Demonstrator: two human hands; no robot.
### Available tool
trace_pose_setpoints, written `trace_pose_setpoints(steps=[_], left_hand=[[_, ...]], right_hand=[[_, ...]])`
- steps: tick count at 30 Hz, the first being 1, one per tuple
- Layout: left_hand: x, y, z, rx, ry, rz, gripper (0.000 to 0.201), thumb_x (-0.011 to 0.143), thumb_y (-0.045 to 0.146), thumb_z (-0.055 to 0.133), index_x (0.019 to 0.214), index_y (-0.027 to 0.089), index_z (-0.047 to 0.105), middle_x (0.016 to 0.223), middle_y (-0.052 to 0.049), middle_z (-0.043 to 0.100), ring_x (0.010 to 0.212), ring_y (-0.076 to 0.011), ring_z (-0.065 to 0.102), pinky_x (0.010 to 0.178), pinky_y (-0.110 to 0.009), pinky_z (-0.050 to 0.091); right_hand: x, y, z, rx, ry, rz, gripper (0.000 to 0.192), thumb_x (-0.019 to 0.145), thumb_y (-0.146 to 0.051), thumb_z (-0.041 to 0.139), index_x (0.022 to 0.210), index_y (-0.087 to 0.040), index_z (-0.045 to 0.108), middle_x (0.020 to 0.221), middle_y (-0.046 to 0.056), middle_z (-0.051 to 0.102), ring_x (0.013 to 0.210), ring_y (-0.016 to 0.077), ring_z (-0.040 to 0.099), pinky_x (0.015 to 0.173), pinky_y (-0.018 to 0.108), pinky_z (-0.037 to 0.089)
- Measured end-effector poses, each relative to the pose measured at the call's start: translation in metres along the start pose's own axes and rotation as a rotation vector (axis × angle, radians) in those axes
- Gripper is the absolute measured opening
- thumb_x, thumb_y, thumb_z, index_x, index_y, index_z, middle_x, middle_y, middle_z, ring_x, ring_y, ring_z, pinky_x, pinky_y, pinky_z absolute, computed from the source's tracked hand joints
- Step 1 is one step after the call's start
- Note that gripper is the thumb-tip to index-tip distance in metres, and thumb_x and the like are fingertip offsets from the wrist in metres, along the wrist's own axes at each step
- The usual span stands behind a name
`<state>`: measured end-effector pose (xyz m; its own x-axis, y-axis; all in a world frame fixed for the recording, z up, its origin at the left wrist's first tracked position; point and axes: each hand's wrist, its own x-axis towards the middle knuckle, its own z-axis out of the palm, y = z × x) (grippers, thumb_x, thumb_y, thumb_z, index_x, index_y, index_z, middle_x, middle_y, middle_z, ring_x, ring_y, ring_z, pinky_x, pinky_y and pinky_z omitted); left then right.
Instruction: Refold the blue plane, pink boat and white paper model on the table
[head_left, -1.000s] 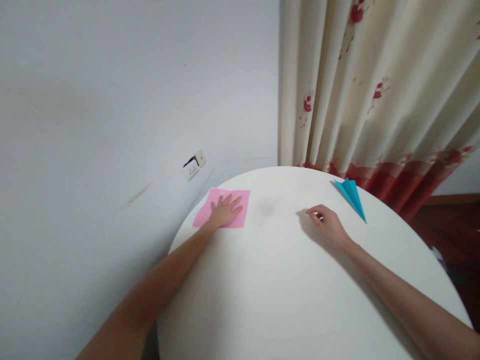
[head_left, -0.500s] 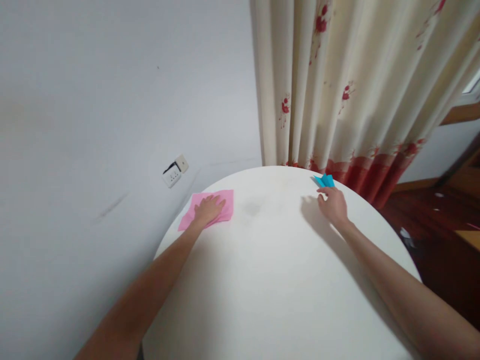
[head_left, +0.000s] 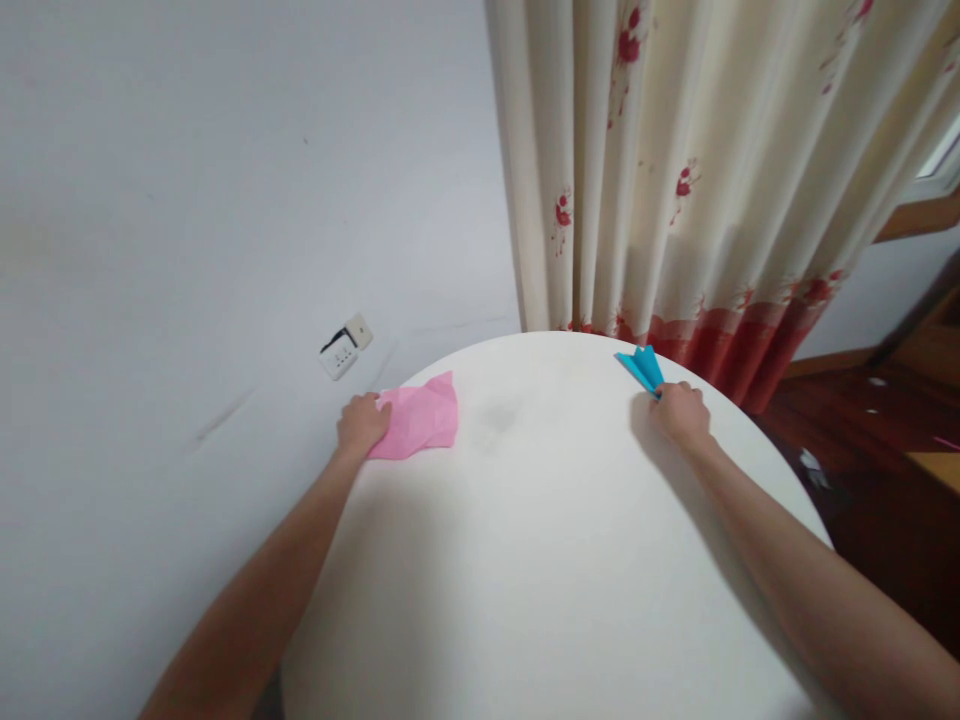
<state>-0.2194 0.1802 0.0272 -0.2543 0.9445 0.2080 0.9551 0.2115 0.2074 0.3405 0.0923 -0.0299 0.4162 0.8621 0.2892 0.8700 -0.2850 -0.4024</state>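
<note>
My left hand [head_left: 363,425] is at the left edge of a creased pink sheet [head_left: 420,418], thumb on top and the other fingers curled at its border. Whether the sheet is paper or thin cloth, I cannot tell. It lies on the far left part of a round white table [head_left: 547,520], one corner slightly raised. Over on the far right, my right hand [head_left: 682,412] pinches the near, narrow end of a blue folded paper [head_left: 643,368], shaped like a paper plane. Its pleated wide end points away toward the curtain.
A white wall [head_left: 187,220] borders the table on the left, with a socket [head_left: 340,356] low on it. Behind the table hangs a cream curtain with red flowers [head_left: 675,180]. Dark wooden floor [head_left: 862,440] with small scraps shows at right.
My left hand has gone from lying flat on the pink sheet to gripping its left edge. My right hand has closed on the near end of the blue folded paper.
</note>
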Motion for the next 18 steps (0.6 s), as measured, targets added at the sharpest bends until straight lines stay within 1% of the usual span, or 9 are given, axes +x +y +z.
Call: trace_pose_setpoints(steps=[1,3,5,6,8,10,12,15,18], left_hand=[[0.001,-0.012,-0.008,0.021,-0.01,-0.06,0.055,0.088,0.048,0.047,0.127,0.011,0.059,0.128,-0.026,0.06,0.119,-0.0427,0.057,0.094,-0.053,0.047],[0.001,-0.035,-0.021,0.027,-0.104,-0.122,0.043,0.081,0.047,0.057,0.103,0.012,0.068,0.108,-0.024,0.069,0.105,-0.0419,0.064,0.083,-0.047,0.05],[-0.002,-0.052,-0.031,-0.04,-0.152,-0.168,0.035,0.074,0.049,0.063,0.08,0.015,0.068,0.089,-0.022,0.072,0.096,-0.0417,0.067,0.072,-0.042,0.05],[-0.004,-0.058,-0.033,-0.091,-0.169,-0.18,0.033,0.072,0.049,0.065,0.072,0.016,0.066,0.08,-0.019,0.071,0.09,-0.0403,0.067,0.067,-0.039,0.049],[-0.009,-0.064,-0.034,-0.187,-0.195,-0.194,0.032,0.068,0.049,0.067,0.063,0.017,0.063,0.066,-0.014,0.068,0.078,-0.035,0.068,0.059,-0.034,0.046],[-0.013,-0.063,-0.03,-0.249,-0.204,-0.194,0.03,0.066,0.047,0.069,0.062,0.017,0.063,0.057,-0.008,0.063,0.066,-0.0285,0.065,0.053,-0.03,0.042],[-0.015,-0.059,-0.026,-0.311,-0.186,-0.198,0.026,0.063,0.041,0.071,0.068,0.016,0.066,0.053,-0.004,0.06,0.06,-0.0244,0.063,0.051,-0.028,0.041],[-0.013,-0.054,-0.023,-0.382,-0.125,-0.2,0.029,0.062,0.034,0.071,0.082,0.015,0.069,0.057,-0.002,0.062,0.06,-0.0217,0.062,0.053,-0.026,0.043],[-0.008,-0.056,-0.025,-0.411,-0.066,-0.201,0.036,0.065,0.033,0.068,0.095,0.013,0.068,0.065,-0.003,0.066,0.064,-0.0215,0.065,0.056,-0.027,0.047]], right_hand=[[0.001,0.001,0.003,0.022,0.02,-0.009,0.024,0.083,-0.023,0.053,0.093,-0.014,0.074,0.1,0.025,0.062,0.105,0.0416,0.055,0.079,0.056,0.045],[0.002,0.002,0.011,0.074,0.071,-0.043,0.02,0.082,-0.025,0.054,0.085,-0.016,0.072,0.093,0.022,0.062,0.101,0.0411,0.056,0.078,0.058,0.046],[0.001,0.0,0.019,0.114,0.096,-0.084,0.015,0.079,-0.025,0.056,0.079,-0.018,0.07,0.087,0.019,0.062,0.096,0.0397,0.058,0.076,0.059,0.047],[0.0,-0.002,0.022,0.121,0.097,-0.097,0.013,0.078,-0.024,0.058,0.077,-0.018,0.069,0.086,0.018,0.061,0.094,0.0389,0.059,0.075,0.058,0.047],[-0.003,-0.007,0.025,0.107,0.085,-0.108,0.01,0.075,-0.021,0.06,0.077,-0.018,0.069,0.085,0.016,0.062,0.09,0.0372,0.06,0.073,0.055,0.048],[-0.005,-0.011,0.026,0.076,0.074,-0.122,0.011,0.074,-0.019,0.06,0.078,-0.018,0.07,0.085,0.016,0.062,0.088,0.0355,0.06,0.071,0.051,0.049],[-0.007,-0.013,0.026,0.067,0.074,-0.133,0.01,0.074,-0.018,0.06,0.078,-0.018,0.069,0.084,0.015,0.063,0.086,0.0338,0.061,0.07,0.048,0.049],[-0.007,-0.012,0.027,0.118,0.102,-0.141,0.008,0.073,-0.021,0.062,0.075,-0.018,0.069,0.082,0.015,0.063,0.087,0.0327,0.061,0.073,0.047,0.048],[-0.007,-0.011,0.027,0.16,0.124,-0.14,0.008,0.072,-0.022,0.062,0.073,-0.019,0.069,0.081,0.014,0.064,0.087,0.0329,0.061,0.074,0.048,0.047]])
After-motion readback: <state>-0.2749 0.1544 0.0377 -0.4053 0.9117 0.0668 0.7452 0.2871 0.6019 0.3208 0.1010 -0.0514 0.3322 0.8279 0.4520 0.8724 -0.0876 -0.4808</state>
